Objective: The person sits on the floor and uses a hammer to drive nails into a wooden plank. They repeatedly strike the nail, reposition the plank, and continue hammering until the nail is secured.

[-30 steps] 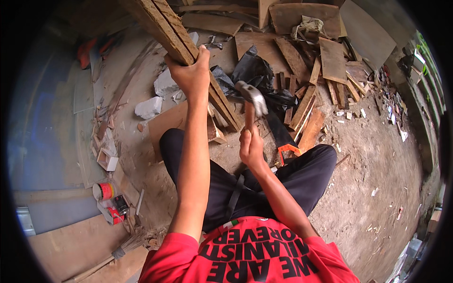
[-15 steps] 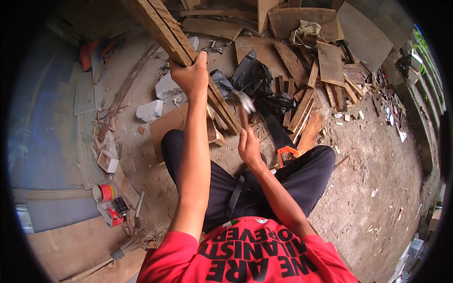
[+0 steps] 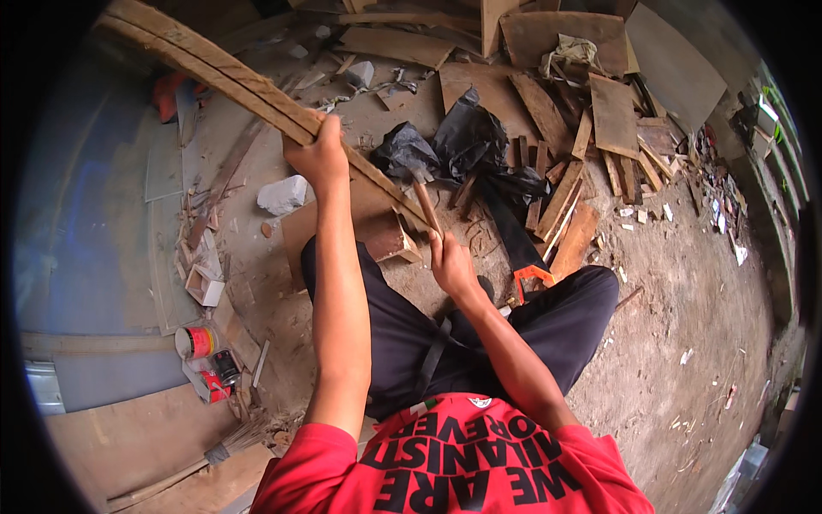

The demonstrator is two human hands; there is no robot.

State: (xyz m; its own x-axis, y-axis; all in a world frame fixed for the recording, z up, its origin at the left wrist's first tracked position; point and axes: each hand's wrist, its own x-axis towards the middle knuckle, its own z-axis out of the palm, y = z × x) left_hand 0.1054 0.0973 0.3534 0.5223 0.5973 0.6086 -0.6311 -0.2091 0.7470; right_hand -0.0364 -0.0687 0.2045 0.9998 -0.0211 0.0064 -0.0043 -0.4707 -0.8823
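Gripping a long timber (image 3: 205, 68) partway along, the left hand (image 3: 318, 156) is wrapping it firmly, probably to be steadying it, as it is slanting over the floor (image 3: 676, 308) from upper left down toward the lap. The right hand (image 3: 454, 265) is clenching a hammer (image 3: 426, 206) low on its wooden handle, likely to be keeping fingers clear of the head, which is showing blurred against black plastic (image 3: 471, 133). The timber's lower end is sitting just by the handle and near a wooden block (image 3: 392, 240); cannot tell if they are touching. The legs are folding on the floor, leaving both arms free. A saw (image 3: 507, 224) is lying orange handle toward the person, probably for reach. Scrap boards (image 3: 613, 120) are piling toward the floor's far edge; a can (image 3: 200, 343) is resting near its left edge.
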